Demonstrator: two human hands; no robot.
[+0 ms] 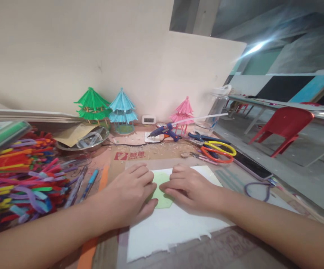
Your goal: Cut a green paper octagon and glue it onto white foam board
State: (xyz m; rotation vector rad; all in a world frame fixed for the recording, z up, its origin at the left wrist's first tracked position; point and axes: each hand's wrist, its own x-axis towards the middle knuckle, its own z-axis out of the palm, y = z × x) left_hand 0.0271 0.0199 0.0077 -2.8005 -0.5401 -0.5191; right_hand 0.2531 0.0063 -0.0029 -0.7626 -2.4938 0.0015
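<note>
A small pale green paper piece lies on a white sheet in front of me. My left hand presses flat on its left part, fingers together, thumb under its lower edge. My right hand rests on its right part, fingertips pointing left onto the green paper. Both hands meet over the paper and hide most of it.
A heap of coloured pipe cleaners fills the left. Pens lie beside it. Behind stand green, blue and pink paper pagodas, a blue glue gun, scissors, a phone and a water bottle. Red chair at right.
</note>
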